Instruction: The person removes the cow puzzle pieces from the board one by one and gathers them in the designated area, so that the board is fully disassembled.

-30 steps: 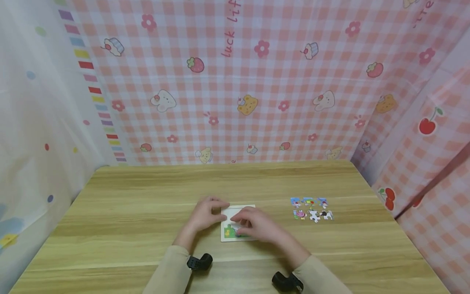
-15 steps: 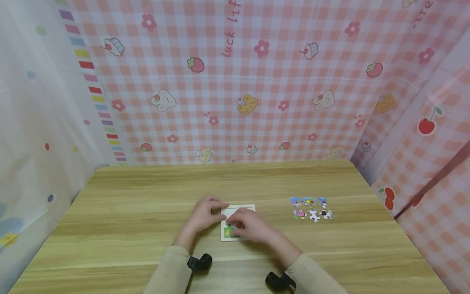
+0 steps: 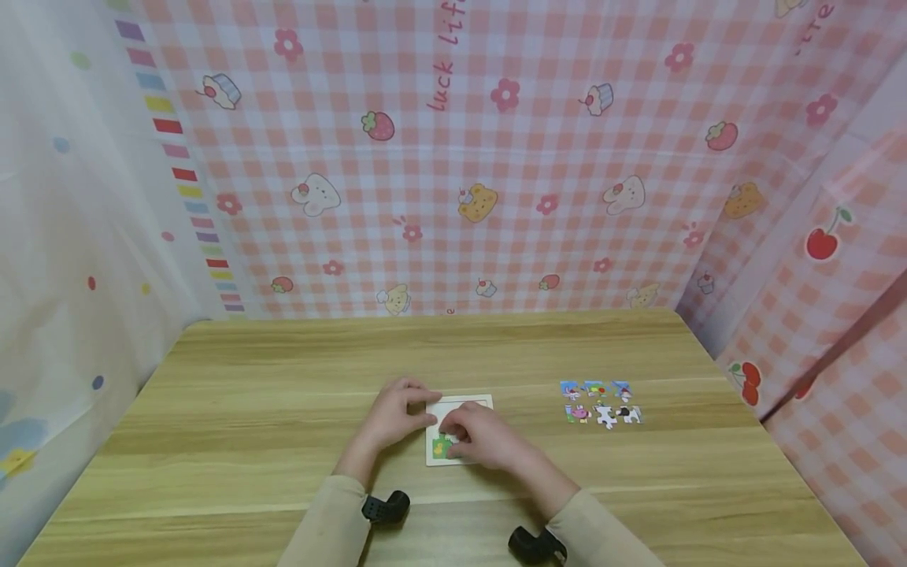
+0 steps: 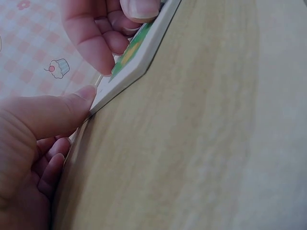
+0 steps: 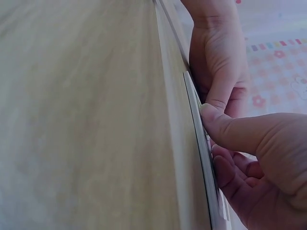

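A small white puzzle tray lies on the wooden table in front of me. My left hand holds it at the left side, thumb on the edge and index finger by the far-left corner. In the tray's near-left corner sits a green puzzle piece with a yellow figure, also visible in the left wrist view as a green and orange strip. Over the tray, my right hand has thumb and fingers curled together at a puzzle piece beside the green one. That piece is mostly hidden beneath the fingers.
Several loose puzzle pieces lie in two rows on the table, right of the tray. A pink checked curtain hangs behind the table. Black wrist cameras sit on both forearms.
My right hand has shifted slightly left over the tray, covering more of the piece beside the green one. My left hand and the loose pieces have stayed put.
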The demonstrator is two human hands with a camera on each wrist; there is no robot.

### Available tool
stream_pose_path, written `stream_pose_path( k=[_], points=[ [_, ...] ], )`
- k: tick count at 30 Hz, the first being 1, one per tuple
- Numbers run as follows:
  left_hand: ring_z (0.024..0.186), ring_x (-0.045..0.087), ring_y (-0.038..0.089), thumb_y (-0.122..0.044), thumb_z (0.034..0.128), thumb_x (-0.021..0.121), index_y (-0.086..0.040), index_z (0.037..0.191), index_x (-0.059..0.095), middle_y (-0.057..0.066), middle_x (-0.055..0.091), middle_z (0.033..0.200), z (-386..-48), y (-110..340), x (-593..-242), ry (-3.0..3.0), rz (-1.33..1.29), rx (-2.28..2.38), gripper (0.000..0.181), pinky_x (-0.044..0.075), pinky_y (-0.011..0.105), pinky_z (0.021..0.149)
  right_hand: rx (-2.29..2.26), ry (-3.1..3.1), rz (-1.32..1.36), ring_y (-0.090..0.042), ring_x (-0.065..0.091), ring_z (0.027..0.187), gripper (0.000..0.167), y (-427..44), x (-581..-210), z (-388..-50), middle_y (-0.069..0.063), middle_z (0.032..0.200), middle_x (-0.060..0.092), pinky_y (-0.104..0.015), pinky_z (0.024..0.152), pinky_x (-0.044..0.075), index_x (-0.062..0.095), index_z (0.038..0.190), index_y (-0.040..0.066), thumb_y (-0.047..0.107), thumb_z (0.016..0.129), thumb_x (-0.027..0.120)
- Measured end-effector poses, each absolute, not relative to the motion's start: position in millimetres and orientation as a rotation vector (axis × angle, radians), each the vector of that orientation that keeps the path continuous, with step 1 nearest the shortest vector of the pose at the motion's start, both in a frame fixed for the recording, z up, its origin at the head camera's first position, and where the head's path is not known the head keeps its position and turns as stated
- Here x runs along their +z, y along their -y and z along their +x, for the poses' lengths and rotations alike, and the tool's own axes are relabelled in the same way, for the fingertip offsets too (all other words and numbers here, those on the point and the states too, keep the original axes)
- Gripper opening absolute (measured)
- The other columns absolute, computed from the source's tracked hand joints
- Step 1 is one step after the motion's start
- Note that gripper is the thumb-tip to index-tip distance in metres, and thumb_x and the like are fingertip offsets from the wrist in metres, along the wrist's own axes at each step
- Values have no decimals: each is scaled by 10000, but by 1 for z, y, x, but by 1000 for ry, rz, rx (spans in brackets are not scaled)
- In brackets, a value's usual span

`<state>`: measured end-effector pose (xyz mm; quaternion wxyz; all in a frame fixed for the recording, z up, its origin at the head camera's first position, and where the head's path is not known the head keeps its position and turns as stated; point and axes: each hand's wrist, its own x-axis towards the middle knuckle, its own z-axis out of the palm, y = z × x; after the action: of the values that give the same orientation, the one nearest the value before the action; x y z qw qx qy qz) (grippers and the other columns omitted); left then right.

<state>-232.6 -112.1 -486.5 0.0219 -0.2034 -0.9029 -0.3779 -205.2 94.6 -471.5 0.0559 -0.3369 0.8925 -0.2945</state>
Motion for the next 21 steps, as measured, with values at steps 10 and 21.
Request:
stream_pose_path(
  k=[10, 21],
  points=[
    [1115, 554, 283, -145, 812, 812, -128, 1120, 760, 64, 645, 1142, -232, 112, -488, 2798, -612, -1170, 313, 415, 504, 1020, -807, -2795, -1006, -91, 539, 787, 273, -90, -471, -202, 17, 885, 577, -224, 725, 489, 668, 973, 80, 156, 779, 843],
    [1123, 553, 287, -148, 814, 811, -125, 1126, 758, 72, 644, 1153, -233, 111, -489, 2800, -609, -1182, 318, 418, 493, 1022, -913, -2766, -938, -95, 557, 792, 282, -88, -469, -201, 7, 884, 594, -234, 734, 497, 620, 963, 81, 102, 780, 833]
  ],
)
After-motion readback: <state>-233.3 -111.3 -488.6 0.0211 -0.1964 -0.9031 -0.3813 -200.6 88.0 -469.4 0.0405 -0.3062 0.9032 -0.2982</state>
